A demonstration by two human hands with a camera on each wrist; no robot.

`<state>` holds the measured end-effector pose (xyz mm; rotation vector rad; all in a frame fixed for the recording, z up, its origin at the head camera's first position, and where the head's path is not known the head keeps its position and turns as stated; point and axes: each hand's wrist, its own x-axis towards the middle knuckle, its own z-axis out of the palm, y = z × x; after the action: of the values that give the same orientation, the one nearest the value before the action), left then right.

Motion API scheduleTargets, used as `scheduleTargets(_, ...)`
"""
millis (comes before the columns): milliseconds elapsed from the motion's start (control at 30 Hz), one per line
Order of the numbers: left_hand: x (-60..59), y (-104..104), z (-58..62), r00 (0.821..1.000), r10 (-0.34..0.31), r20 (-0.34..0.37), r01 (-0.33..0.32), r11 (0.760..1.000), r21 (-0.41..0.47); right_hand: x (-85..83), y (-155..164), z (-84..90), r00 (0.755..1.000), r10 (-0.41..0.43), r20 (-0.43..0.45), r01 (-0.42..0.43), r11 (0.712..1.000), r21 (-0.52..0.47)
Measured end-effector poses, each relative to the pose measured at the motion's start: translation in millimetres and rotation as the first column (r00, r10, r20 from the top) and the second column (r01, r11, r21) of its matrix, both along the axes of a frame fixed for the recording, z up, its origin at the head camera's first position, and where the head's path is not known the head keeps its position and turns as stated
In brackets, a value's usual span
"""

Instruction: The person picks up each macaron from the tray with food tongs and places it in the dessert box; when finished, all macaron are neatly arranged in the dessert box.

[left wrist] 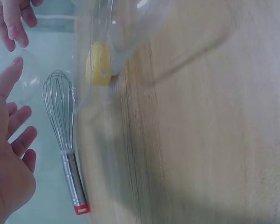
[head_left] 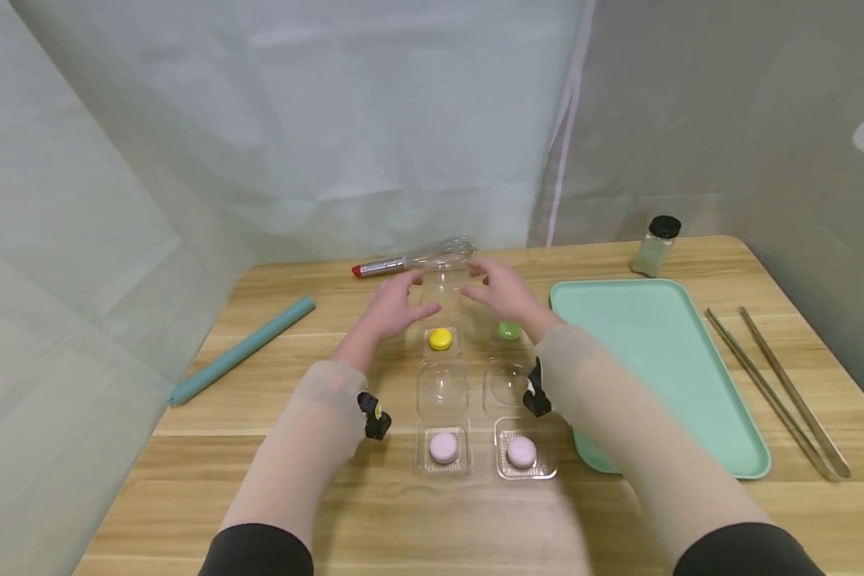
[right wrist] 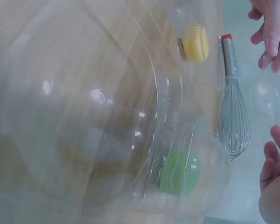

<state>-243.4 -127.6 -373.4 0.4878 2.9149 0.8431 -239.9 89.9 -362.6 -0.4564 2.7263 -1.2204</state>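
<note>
Through the head camera, I had the left hand (head_left: 392, 308) and the right hand (head_left: 507, 294) at either side of a clear lid (head_left: 444, 280), towards the far edge of the wooden table (head_left: 209, 480). Thumb and fingers of each were parted; whether they gripped the lid I couldn't tell. The yellow macaron (head_left: 440, 339) sat just nearer, the green macaron (head_left: 509, 330) to its right. The jar (head_left: 651, 250) was too small for me to make out any label. A whisk (head_left: 403, 262) lay beyond the lid, a teal rod (head_left: 242, 350) well left; the right sleeve (head_left: 619, 408) crossed the mint tray (head_left: 630, 336), blocking part of it.

On the left wrist camera, the lid showed faintly by both hands' fingertips, near the whisk.

On the right wrist camera, a clear dome (right wrist: 84, 93) filled the foreground, and I saw the green macaron through plastic.
</note>
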Motion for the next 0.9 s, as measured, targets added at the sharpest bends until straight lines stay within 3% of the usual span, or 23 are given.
scheduleTargets(233, 5.4, 4, 3.6, 0.999, -0.019, -0.039, 0.022, 0.996, 0.087, 3.9, 9, 2.7, 1.0, -0.015, -0.017, 0.014, 0.998, -0.063)
scheduleTargets(633, 12.9, 2, 2.3, 0.994, -0.044, -0.102, 0.058, 0.988, 0.14, 15.5, 17, -0.6, 0.998, 0.0, -0.057, -0.007, 0.993, -0.115)
scheduleTargets(900, 14.3, 4, 1.7, 0.981, -0.075, -0.176, 0.092, 0.991, 0.095, 19.6, 24, -3.7, 1.0, -0.004, -0.019, 0.001, 0.987, -0.159)
